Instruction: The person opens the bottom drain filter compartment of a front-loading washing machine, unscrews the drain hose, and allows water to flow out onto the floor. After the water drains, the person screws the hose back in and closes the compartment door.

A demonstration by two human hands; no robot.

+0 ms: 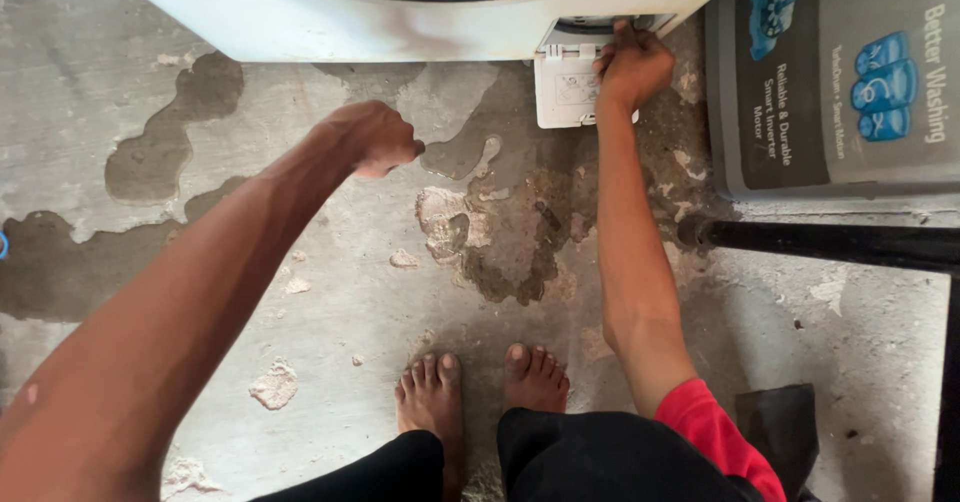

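Note:
I look straight down at a white washing machine standing on a wet concrete floor. My right hand reaches to the machine's base, with fingers curled over the top edge of a small white flap that hangs open from a low compartment. My left hand hovers above the floor in a loose fist, holding nothing that I can see. My bare feet stand below, close together.
A second grey washing machine with blue pictures on its lid stands at the right. A black bar crosses the floor beside it. Dark wet patches and chipped cement cover the floor.

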